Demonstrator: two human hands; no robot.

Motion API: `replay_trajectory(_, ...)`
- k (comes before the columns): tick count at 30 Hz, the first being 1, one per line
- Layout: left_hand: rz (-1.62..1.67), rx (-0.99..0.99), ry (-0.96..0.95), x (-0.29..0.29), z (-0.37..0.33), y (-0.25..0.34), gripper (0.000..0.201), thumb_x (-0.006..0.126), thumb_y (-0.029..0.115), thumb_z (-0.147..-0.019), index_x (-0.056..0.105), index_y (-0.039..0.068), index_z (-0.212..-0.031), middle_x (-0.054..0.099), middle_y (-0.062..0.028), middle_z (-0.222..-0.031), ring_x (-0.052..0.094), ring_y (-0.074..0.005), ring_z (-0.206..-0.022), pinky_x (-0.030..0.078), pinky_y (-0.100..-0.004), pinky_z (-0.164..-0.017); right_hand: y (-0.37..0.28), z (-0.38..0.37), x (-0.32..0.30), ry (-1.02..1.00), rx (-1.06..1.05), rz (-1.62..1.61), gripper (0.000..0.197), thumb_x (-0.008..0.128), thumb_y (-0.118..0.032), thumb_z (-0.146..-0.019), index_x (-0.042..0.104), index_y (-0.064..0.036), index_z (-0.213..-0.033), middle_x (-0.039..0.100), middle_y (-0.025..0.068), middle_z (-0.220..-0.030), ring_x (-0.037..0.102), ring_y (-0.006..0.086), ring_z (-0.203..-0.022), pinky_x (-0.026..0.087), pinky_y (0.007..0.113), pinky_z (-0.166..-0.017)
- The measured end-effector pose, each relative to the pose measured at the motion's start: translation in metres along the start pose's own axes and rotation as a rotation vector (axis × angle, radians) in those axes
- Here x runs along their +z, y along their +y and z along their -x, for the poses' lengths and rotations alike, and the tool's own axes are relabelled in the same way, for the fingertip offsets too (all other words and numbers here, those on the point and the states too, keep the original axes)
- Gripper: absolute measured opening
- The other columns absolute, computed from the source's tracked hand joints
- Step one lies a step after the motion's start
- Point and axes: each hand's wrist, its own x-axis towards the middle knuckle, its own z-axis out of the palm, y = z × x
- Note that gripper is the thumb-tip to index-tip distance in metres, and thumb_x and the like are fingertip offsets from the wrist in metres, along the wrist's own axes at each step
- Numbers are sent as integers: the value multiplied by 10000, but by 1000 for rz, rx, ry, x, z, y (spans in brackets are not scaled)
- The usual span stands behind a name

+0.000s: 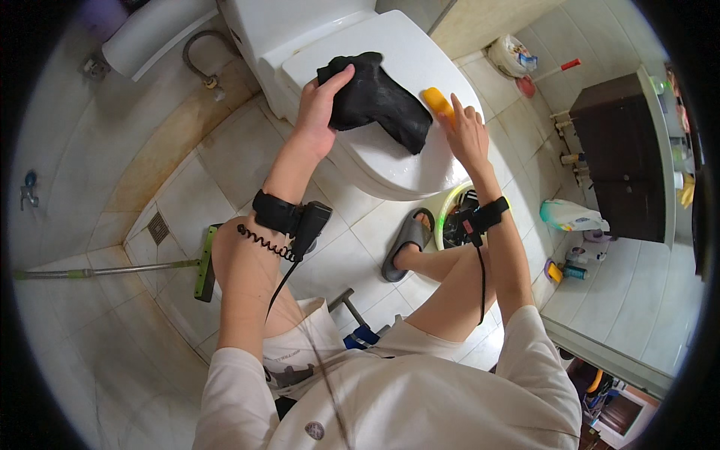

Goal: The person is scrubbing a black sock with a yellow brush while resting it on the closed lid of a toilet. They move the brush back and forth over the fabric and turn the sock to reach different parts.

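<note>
A black, soft piece of fabric [369, 94] lies bunched across the closed white toilet lid [322, 56]. My left hand [324, 109] grips its left end, thumb on top and the other fingers hidden beneath. The far end of the fabric stretches right, toward my right hand [468, 139]. An orange-yellow object with a rounded end [436, 102], perhaps a brush, rests on the lid, and my right hand closes on its near end. Its underside is hidden. The index finger of that hand points outward. Damp spots show on the lid.
Below the toilet stands a yellow-green rimmed basin [442, 214] with dark things in it. A green squeegee [205, 262] lies left of my legs. At right are a dark cabinet [628, 161] and a plastic package [571, 215]. A white bag [512, 56] sits behind.
</note>
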Motion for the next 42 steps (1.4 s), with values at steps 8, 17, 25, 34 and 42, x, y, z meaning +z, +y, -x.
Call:
replay_trajectory(8,-6,-36,-209,19,19,4,263,627,198,-688,575,14,-869,598,-70,-817,589,-153,-743,477,-235,-685,-54,12,-42,-464,200,-1777,581,315,-488,-874,307,-69,-1276,431,83,-1226,400,191,-1144,306,325,-960)
replay_trajectory(17,-1029,248,-188,35,35,-61,521,459,403,-793,533,-104,-698,530,-314,-712,536,-432,-761,426,-427,-669,-66,3,-34,84,422,-1671,212,520,-98,-798,506,-7,-989,567,73,-876,536,160,-813,437,264,-738)
replay_trajectory(25,-15,-75,65,32,4,-79,567,273,489,-882,508,-26,-891,573,-100,-867,565,-214,-770,442,-342,-670,-119,37,-43,208,79,-1158,193,606,-126,-677,576,35,-778,564,179,-626,543,202,-564,442,285,-592)
replay_trajectory(34,-873,276,180,62,34,-79,481,380,334,-849,561,-82,-688,563,-261,-663,565,-399,-701,429,-428,-640,-101,30,-34,331,365,-1426,306,585,-208,-782,524,58,-644,471,20,-525,396,77,-511,357,283,-459)
replay_trajectory(42,-751,206,152,55,44,-91,491,357,322,-852,520,-87,-634,548,-270,-651,551,-412,-688,415,-430,-616,-103,52,-37,406,387,-1191,350,562,-214,-800,493,54,-585,461,41,-490,382,82,-499,358,292,-458)
